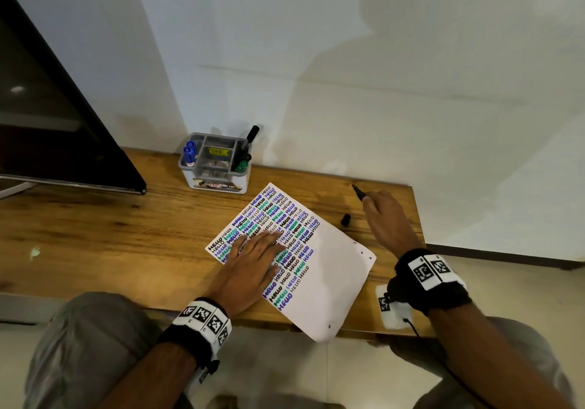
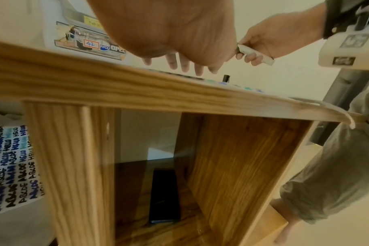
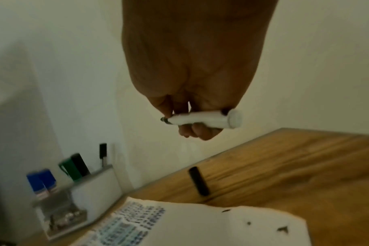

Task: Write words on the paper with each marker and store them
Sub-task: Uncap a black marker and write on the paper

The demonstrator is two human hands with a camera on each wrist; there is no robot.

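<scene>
Bring the marker (image 1: 359,192) back over the bare part of the paper (image 1: 329,285) before you set its tip down, and keep the sheet pinned. Your right hand (image 1: 387,218) curls round the uncapped marker above the counter (image 1: 95,234), beyond the sheet; its colour looks black, though blur leaves that unsure. Your left hand (image 1: 250,266) lies flat, fingers straight, on the paper. The cap (image 1: 345,219) stands just beside the sheet.

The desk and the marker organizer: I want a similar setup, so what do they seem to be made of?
The desk looks like wood or a wood-look laminate with a low sheen: brown grain streaks run along the top and the front edge. Which of the two cannot be told. The marker organizer seems to be moulded plastic, grey and slightly translucent, with thin dividers and a printed label on its front.
</scene>
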